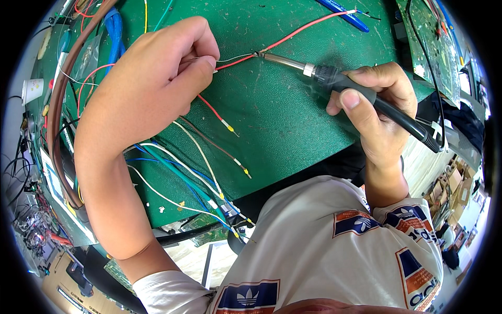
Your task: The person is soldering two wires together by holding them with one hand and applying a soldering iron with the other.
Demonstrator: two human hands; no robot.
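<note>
My right hand (379,99) grips a soldering iron (400,116) by its black handle. The iron's metal tip points left and meets a red wire (308,32) over the green mat. My left hand (172,68) is closed in a pinch on a thin silvery solder wire (230,58), which runs to the same spot at the tip. Part of the red wire passes beside the left fingertips; whether they grip it too is hidden. Below that hand, a red wire end (215,111) with a yellow tip lies on the mat.
Several white, blue, green and brown wires (204,152) spread toward the near edge of the green mat (293,136). A blue tool (348,17) lies at the far side. Circuit boards (431,57) stand at the right. A white cup (32,91) and thick brown cable (61,104) are left.
</note>
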